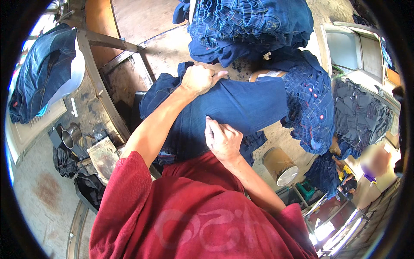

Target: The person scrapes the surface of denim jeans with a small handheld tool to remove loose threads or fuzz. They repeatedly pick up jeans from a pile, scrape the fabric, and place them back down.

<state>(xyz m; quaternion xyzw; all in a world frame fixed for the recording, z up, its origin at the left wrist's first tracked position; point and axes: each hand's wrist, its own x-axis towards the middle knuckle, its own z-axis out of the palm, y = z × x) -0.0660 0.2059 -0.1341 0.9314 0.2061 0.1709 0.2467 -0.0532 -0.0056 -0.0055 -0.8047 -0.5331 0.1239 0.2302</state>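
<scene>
A pair of dark blue jeans [246,101] lies spread across my lap, one leg stretching to the right. My left hand [200,80] is closed on the denim at its far edge, thumb pointing right. Lower down, my right hand [225,139] has its fingers curled and pinched together just over the cloth. Whatever is between those fingertips, if anything, is too small to make out. Beyond my left hand rises a tall stack of blue jeans [252,21] with gathered waistbands.
More jeans [308,103] hang in a heap at the right, near a round tin [278,166] on the floor. Dark garments [362,112] lie farther right, with another person [347,185] below them. At left are folded jeans [45,71] on a chair and a metal mug [72,136].
</scene>
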